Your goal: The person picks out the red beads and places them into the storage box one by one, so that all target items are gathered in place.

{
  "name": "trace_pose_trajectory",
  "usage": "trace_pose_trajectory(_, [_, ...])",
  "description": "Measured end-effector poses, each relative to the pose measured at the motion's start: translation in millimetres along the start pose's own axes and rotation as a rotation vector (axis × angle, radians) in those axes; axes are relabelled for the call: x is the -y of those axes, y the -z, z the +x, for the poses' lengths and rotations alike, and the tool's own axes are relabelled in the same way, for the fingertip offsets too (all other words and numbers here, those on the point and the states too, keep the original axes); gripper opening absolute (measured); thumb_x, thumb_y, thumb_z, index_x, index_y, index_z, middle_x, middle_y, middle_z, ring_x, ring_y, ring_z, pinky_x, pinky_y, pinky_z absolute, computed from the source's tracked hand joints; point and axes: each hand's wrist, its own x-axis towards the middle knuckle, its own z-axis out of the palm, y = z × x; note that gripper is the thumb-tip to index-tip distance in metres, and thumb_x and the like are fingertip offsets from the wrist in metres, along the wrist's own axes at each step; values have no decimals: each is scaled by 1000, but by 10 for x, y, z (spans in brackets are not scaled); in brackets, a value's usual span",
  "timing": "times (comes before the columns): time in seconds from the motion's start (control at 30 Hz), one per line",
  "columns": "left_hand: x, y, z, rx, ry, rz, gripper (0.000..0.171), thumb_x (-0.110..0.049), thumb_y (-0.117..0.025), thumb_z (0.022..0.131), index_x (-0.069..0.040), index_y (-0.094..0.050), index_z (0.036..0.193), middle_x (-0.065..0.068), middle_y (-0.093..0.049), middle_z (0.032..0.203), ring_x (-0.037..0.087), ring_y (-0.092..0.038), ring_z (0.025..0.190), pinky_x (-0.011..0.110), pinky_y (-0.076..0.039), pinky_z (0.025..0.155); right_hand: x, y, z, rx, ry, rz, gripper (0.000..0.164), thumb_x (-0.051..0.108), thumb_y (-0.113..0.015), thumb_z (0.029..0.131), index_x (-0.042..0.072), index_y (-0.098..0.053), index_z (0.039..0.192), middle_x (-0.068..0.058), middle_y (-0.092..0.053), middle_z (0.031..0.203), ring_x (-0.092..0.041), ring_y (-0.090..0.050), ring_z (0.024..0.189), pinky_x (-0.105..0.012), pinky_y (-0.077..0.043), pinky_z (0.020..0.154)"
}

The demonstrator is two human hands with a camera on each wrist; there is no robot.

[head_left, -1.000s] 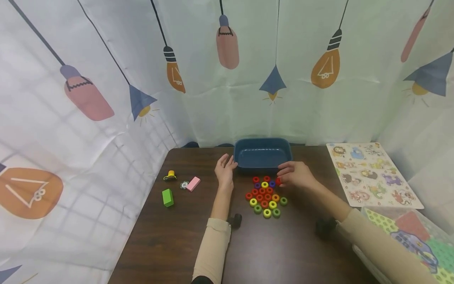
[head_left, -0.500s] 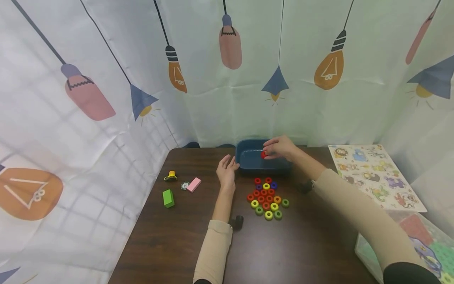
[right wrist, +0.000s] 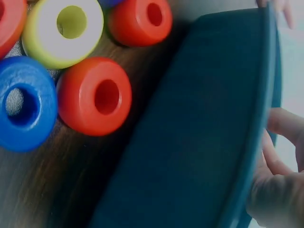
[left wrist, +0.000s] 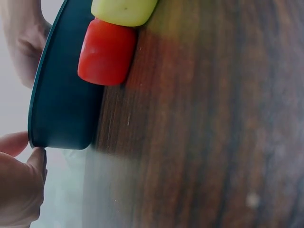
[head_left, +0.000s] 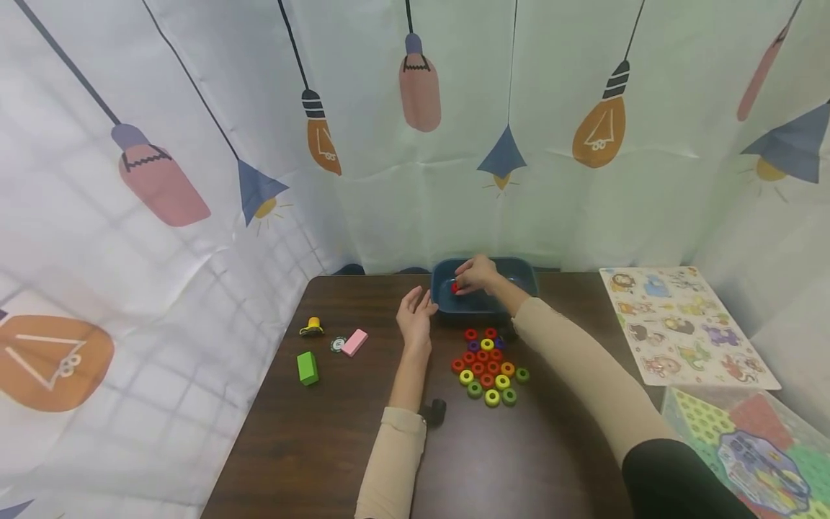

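Observation:
In the head view, my right hand (head_left: 478,275) is inside the blue tray (head_left: 489,314) and pinches a red ring (head_left: 455,287) with its fingertips. In the right wrist view, the tray's wall hides part of that hand (right wrist: 280,175), and the ring is out of sight. My left hand (head_left: 413,317) stands at the tray's left end, its fingers loosely spread. The left wrist view has its thumb and a finger right at the rim's corner. Several thick rings, including a yellow ring (head_left: 487,344) and an orange ring (head_left: 508,369), lie together in front of the tray.
On the left of the table lie a green block (head_left: 308,367), a pink block (head_left: 354,342), a poker chip (head_left: 338,344) and a small yellow hat-shaped thing (head_left: 313,326). An animal puzzle board (head_left: 687,324) and a clear-lidded box (head_left: 746,447) lie on the right.
My right hand has gone from beside the rings up and left into the tray, carrying a red ring. My left hand has stayed at the tray's left end.

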Motion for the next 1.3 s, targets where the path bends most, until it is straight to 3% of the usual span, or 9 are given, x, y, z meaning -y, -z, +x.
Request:
trace_pose_trajectory(0.17, [27, -38, -28, -3, 6, 0, 51, 18, -61, 84, -7, -55, 128, 15, -47, 144, 27, -55, 126, 29, -52, 97, -106, 16, 21, -6, 6, -35, 37, -13, -65, 83, -11, -61, 120, -28, -64, 116, -39, -68, 99, -44, -59, 82])
trace_pose_trajectory(0.3, [21, -63, -32, -5, 7, -8, 51, 19, -61, 83, -6, -55, 127, 16, -46, 144, 28, -55, 126, 32, -51, 98, -101, 106, -83, -1, 44, -103, 35, -10, -68, 82, -9, -64, 117, -24, -67, 114, -36, -70, 94, -45, -58, 82])
trace_pose_trajectory(0.47, [-21, -75, -10, -10, -1, -18, 52, 20, -60, 82, -2, -53, 128, 16, -47, 142, 31, -54, 127, 33, -51, 99, 17, 265, -413, 49, 149, -167, 32, -4, -69, 86, -7, -64, 117, -27, -65, 117, -36, -68, 101, -45, -57, 85])
trace_pose_trajectory(0.7, [-70, -43, 23, -10, -4, 2, 53, 20, -60, 82, -1, -53, 130, 18, -45, 143, 28, -55, 126, 32, -52, 97, 53, 442, -1065, 147, 233, -279, 26, 2, -71, 87, 0, -67, 112, -22, -68, 111, -38, -67, 102, -49, -57, 83])
trace_pose_trajectory(0.87, [-39, -25, 22, -24, -14, 22, 50, 16, -63, 83, -4, -55, 127, 19, -46, 143, 26, -57, 125, 31, -52, 97, -204, 487, -1357, 198, 245, -352, 23, 2, -72, 86, 3, -69, 109, -16, -72, 104, -33, -70, 96, -49, -58, 80])
trace_pose_trajectory(1.07, [15, -26, 21, -39, -13, 33, 49, 13, -69, 82, -4, -55, 126, 17, -46, 140, 24, -58, 123, 29, -53, 95, -646, 495, -1471, 225, 265, -520, 31, 9, -77, 83, 10, -72, 113, -5, -75, 102, -17, -72, 89, -31, -60, 72])
trace_pose_trajectory(1.3, [-23, -62, -6, -12, 12, 54, 57, 15, -65, 83, 1, -47, 135, 18, -41, 147, 28, -54, 127, 30, -52, 95, -882, 446, -1504, 117, 317, -646, 30, 23, -80, 82, 20, -74, 111, 10, -74, 100, -3, -68, 88, -26, -55, 75])
